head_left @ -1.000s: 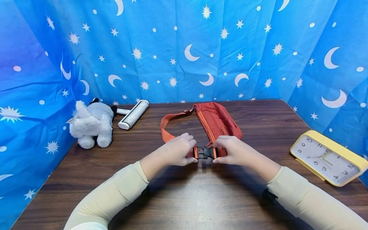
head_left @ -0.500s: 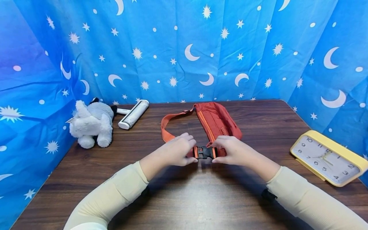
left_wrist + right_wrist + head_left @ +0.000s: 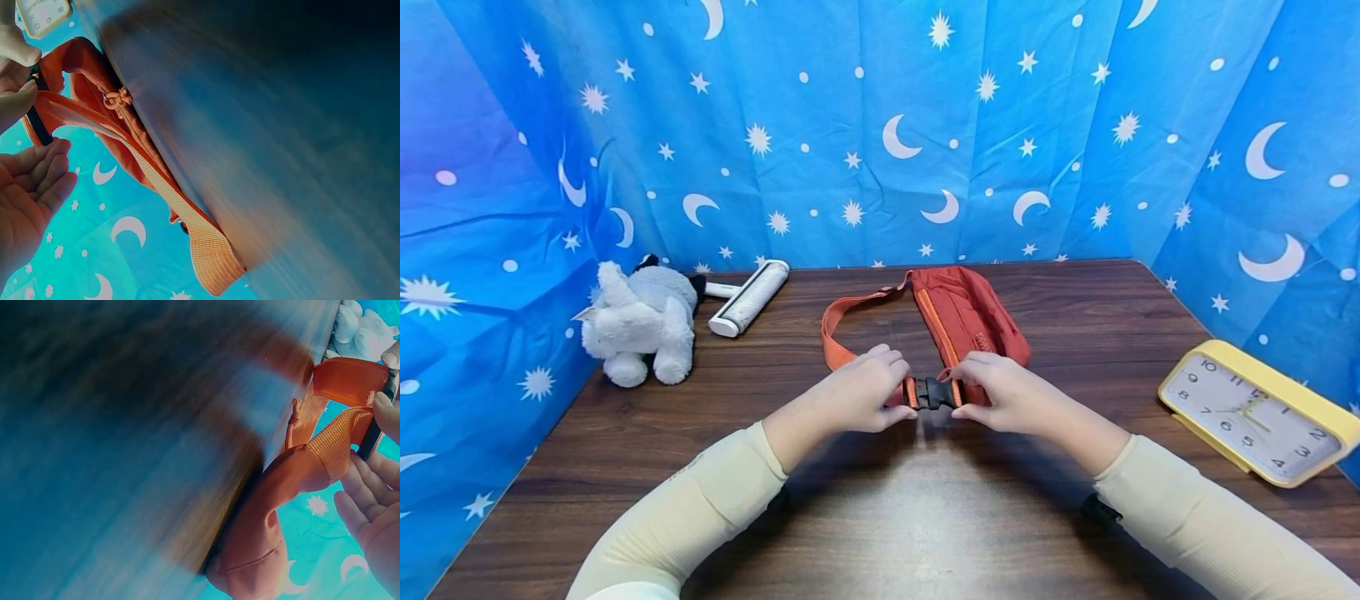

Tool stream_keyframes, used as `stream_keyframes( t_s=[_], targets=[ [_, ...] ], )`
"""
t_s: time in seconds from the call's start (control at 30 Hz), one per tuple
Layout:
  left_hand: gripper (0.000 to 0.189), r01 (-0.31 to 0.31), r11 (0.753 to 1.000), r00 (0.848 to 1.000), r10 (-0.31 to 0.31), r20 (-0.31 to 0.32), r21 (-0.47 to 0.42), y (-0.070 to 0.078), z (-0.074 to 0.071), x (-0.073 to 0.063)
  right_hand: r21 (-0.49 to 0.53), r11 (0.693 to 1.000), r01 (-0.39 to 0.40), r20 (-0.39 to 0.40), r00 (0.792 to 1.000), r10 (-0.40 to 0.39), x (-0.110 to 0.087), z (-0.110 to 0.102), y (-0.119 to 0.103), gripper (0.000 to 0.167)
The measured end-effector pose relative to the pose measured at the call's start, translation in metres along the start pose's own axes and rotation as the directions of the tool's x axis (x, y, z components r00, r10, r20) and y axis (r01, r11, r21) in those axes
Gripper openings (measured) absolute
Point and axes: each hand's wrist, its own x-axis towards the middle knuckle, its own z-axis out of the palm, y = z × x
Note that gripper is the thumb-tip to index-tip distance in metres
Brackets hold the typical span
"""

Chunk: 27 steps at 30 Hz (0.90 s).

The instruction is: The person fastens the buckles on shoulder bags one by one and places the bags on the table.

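Observation:
A red waist bag (image 3: 973, 312) with an orange zip lies toward the back of the table, its orange strap (image 3: 835, 329) looping out to the left. The strap's black side-release buckle (image 3: 934, 393) is held just above the tabletop, its two halves joined. My left hand (image 3: 867, 392) pinches the buckle's left end between thumb and fingers. At the opposite end, my right hand (image 3: 1011, 393) pinches the other half. In the left wrist view the strap (image 3: 209, 250) hangs from the buckle to the table. A zip-pull cord (image 3: 117, 98) shows on the bag.
On the left stand a grey and white plush toy (image 3: 643, 321) and a white lint roller (image 3: 750, 300). A yellow clock (image 3: 1255, 412) leans at the right edge. Blue curtain (image 3: 820, 108) with moons and stars surrounds the dark wooden table (image 3: 925, 517).
Both hands and the buckle have shifted up very slightly in the head view, and the strap loop has moved a touch to the right. The grips are the same.

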Motion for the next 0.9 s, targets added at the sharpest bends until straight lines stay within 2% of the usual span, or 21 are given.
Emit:
stream_keyframes(
  t_s=[0.23,0.67,0.9],
  targets=[
    [0.037,0.013,1.000,1.000,-0.013,-0.004,-0.011,-0.0007,-0.0033,0.0009,-0.016,0.999,0.042,-0.043,0.998,-0.043,0.0009,0.0013,0.0023,0.038],
    [0.035,0.022,0.999,0.999,-0.024,-0.041,-0.042,-0.0006,-0.0065,0.0024,-0.013,0.998,0.062,-0.084,0.994,-0.063,0.0037,-0.0018,0.0036,0.039],
    [0.035,0.038,0.998,0.999,-0.039,-0.022,-0.040,0.0001,-0.0071,0.0026,-0.003,0.997,0.073,-0.088,0.993,-0.073,0.0036,-0.0022,0.0030,0.040]
  ],
)
